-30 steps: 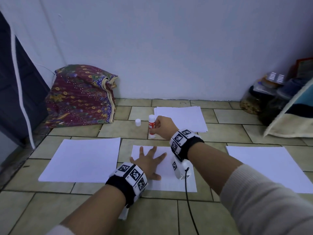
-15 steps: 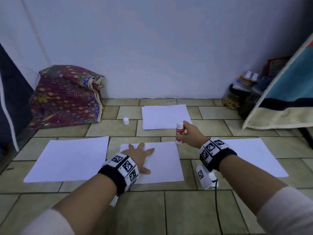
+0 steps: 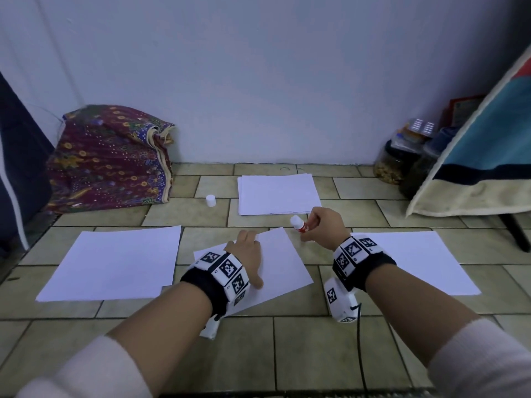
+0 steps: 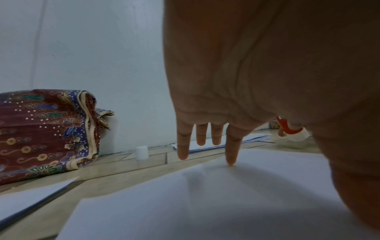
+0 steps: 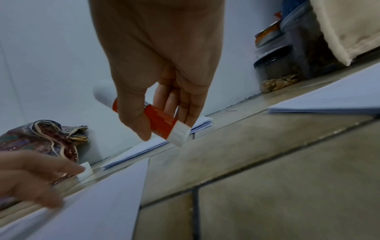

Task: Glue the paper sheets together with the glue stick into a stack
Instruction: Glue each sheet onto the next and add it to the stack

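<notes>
My right hand point(image 3: 321, 225) holds the red and white glue stick point(image 3: 299, 224) tilted above the floor, just past the far right corner of the middle sheet point(image 3: 284, 265). The right wrist view shows thumb and fingers wrapped round the glue stick point(image 5: 158, 116). My left hand point(image 3: 247, 251) lies flat with straight fingers point(image 4: 231, 146) pressing the middle sheet point(image 4: 226, 203), which is turned askew. A sheet point(image 3: 115, 262) lies at the left, another sheet point(image 3: 413, 259) at the right. A paper stack point(image 3: 277, 193) sits at the back. The white cap point(image 3: 210, 200) stands left of that stack.
A patterned cloth bundle point(image 3: 109, 159) leans on the wall at back left. Jars point(image 3: 402, 162) and a blue and cream cushion point(image 3: 482, 162) stand at back right. A black cable point(image 3: 360, 346) runs from my right wrist camera across the tiled floor point(image 3: 301, 354).
My right hand has carried the glue stick from beside the back stack toward the middle sheet's far right corner and tilted it. The middle sheet has rotated under my left hand.
</notes>
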